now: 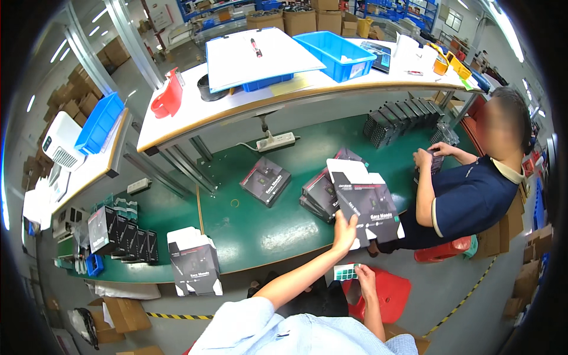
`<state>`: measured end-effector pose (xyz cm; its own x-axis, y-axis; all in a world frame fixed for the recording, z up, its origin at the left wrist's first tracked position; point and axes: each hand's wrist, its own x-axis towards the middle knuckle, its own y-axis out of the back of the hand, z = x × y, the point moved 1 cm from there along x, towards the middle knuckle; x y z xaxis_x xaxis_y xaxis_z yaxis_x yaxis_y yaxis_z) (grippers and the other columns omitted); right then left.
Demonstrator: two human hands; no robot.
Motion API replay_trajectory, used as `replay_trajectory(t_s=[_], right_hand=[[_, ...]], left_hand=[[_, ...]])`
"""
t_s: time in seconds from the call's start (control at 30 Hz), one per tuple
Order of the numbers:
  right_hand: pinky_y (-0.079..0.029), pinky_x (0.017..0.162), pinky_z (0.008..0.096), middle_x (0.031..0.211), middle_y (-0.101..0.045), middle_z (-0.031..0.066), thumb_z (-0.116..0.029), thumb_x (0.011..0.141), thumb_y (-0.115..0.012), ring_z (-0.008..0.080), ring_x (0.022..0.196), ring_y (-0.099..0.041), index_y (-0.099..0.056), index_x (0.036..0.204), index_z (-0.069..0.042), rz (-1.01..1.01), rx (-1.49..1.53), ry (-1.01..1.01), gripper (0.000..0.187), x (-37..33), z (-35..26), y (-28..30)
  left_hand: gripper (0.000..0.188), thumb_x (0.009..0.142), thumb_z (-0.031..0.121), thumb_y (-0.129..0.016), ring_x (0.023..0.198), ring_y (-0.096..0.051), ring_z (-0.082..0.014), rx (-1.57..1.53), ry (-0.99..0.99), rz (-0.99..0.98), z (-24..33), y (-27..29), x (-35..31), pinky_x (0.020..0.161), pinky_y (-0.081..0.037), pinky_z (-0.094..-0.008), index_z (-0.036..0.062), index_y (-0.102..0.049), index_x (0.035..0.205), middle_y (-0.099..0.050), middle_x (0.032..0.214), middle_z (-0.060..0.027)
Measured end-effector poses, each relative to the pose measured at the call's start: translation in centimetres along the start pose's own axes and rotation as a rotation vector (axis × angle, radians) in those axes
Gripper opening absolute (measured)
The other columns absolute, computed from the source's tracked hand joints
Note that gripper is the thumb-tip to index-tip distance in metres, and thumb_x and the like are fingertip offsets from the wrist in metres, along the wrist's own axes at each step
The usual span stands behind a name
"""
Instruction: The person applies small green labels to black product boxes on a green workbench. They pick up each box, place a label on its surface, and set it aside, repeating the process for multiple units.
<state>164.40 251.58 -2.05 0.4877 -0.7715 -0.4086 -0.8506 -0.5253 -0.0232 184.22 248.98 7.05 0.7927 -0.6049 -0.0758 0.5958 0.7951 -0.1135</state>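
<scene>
My left hand (343,234) reaches out to the right and grips the lower left edge of a dark printed carton (368,207). White flaps stand out from this carton's top and bottom, and a small green patch shows near its lower right. Lower down, close to my body, my right hand (366,280) pinches a small sheet of green stickers (345,272) by its right end. Just behind the held carton lie several dark boxes (320,194) in a pile. One more dark box (266,180) rests alone on the green table (284,228).
On the right, a person (473,189) handles a dark box; a row of boxes (399,118) stands behind. A flattened carton pile (194,263) lies at the table's front left, with upright boxes (121,234) further left. A raised white shelf (189,112) spans the back. A red stool (387,293) stands below.
</scene>
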Motion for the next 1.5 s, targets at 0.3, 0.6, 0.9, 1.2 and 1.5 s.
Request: replay_trajectory(t_s=[0.3,0.6,0.9,1.2,1.5], right_hand=[[-0.039,0.070,0.0203,0.084,-0.058,-0.0022,-0.014,0.087,-0.056,0.0049,0.076,-0.050,-0.060,0.096,0.000,-0.181,-0.069,0.036,0.017,7.2,-3.7,1.1],[-0.030,0.092,0.0274,0.115,-0.050,0.0035,-0.018,0.086,-0.054,0.0125,0.107,-0.044,-0.046,0.122,0.001,-0.158,0.379,0.170,0.041,21.1,-9.9,-1.9],[-0.040,0.089,0.0305,0.115,-0.055,0.0091,-0.012,0.086,-0.049,0.0174,0.104,-0.053,-0.045,0.124,0.002,-0.373,0.386,0.027,0.041,20.4,-13.0,-5.7],[-0.025,0.103,0.0345,0.141,-0.030,0.0148,-0.008,0.081,-0.056,0.0224,0.129,-0.029,-0.045,0.124,0.005,-0.708,0.128,0.011,0.047,6.1,-9.0,-15.2],[-0.022,0.102,0.0316,0.144,-0.022,0.0157,-0.007,0.081,-0.058,0.0225,0.130,-0.026,-0.059,0.081,0.000,-0.717,0.018,-0.139,0.008,2.2,-1.0,-29.7]], left_hand=[[0.069,0.082,0.022,-0.060,0.103,-0.045,-0.0228,0.124,-0.127,0.041,-2.4,-3.0,4.3,0.083,-0.043,-0.0321,0.0040,-0.021,0.136,-0.036,0.124,-0.0168],[0.108,0.069,0.057,-0.066,0.130,-0.016,-0.0378,0.280,0.385,0.245,-7.4,7.1,5.7,0.105,-0.022,-0.0417,-0.0079,-0.010,0.135,-0.012,0.138,-0.0273],[0.083,0.084,0.045,-0.054,0.123,-0.035,-0.0263,-0.209,0.350,0.165,-13.0,6.9,7.9,0.101,-0.029,-0.0330,-0.0028,-0.012,0.137,-0.033,0.135,-0.0192],[0.074,0.081,0.044,-0.061,0.118,-0.042,-0.0230,-0.204,0.414,0.342,-2.6,24.9,-2.2,0.099,-0.032,-0.0321,-0.0020,-0.033,0.132,-0.044,0.128,-0.0176],[0.087,0.079,0.055,-0.055,0.122,-0.040,-0.0287,0.195,0.564,0.372,-2.9,40.4,-4.8,0.100,-0.030,-0.0328,-0.0055,-0.026,0.134,-0.042,0.129,-0.0245]])
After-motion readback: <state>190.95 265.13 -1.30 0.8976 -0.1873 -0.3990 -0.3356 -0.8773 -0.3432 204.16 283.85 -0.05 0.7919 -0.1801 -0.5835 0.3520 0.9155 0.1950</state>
